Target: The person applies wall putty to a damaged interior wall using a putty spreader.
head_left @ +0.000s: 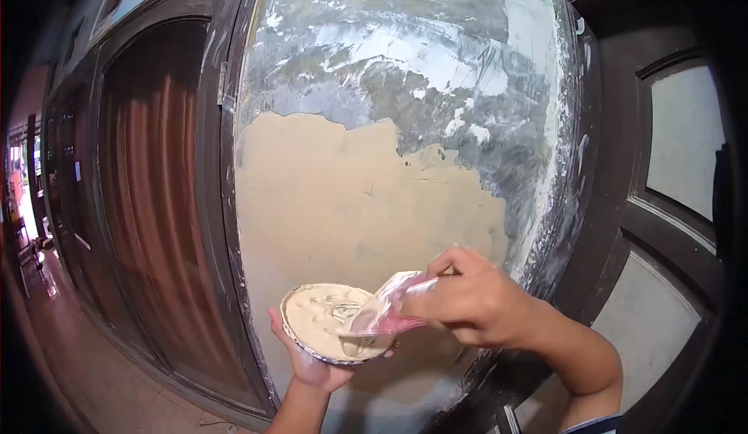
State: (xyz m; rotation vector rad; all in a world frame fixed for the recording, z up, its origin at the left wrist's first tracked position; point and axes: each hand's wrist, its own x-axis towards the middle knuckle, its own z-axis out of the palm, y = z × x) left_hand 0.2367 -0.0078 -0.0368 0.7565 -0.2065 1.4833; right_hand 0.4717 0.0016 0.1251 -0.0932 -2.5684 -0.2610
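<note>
My left hand [310, 364] supports a round, shallow bowl [293, 339] from below, fingers around its underside. Thick beige putty [312, 317] fills it, its surface dimpled and streaked. In my right hand [475, 298] is a pinkish, putty-smeared scraper [383, 313], pinched between thumb and fingers. The scraper's lower edge reaches into the putty at the right side of the bowl. Behind both hands stands a wall panel [358, 200], its lower part coated in smooth beige putty and its upper part grey with white patches.
A dark-framed window or door with a reddish-brown curtain [152, 161] is left of the wall. At right, close to my right arm, is a dark wooden door [604, 161] with pale panels. Tiled floor [86, 333] shows at lower left.
</note>
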